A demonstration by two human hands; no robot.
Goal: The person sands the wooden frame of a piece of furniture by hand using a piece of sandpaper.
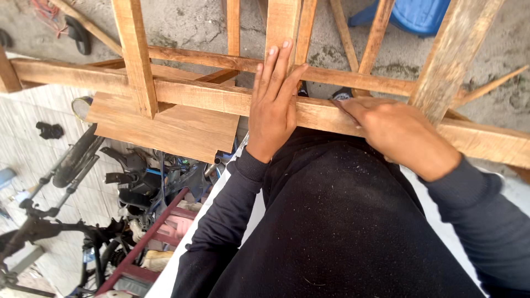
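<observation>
A wooden frame of rough beams stands in front of me; its long horizontal beam (pixel 204 96) crosses the view from left to right. My left hand (pixel 273 102) lies flat on that beam, fingers stretched up along an upright post (pixel 282 25). My right hand (pixel 395 129) rests on the same beam further right, fingers curled and pressing something small and flat against the wood; I cannot make out what it is. A thick upright post (pixel 450 55) rises just beyond the right hand. My dark sleeves and dark torso fill the lower middle of the view.
A flat wooden board (pixel 165 129) hangs below the beam at left. Bicycles (pixel 61 221) and a red ladder (pixel 146 237) lie on a tiled floor far below at left. A blue plastic chair (pixel 419 14) and a black sandal (pixel 80 34) sit on the concrete ground.
</observation>
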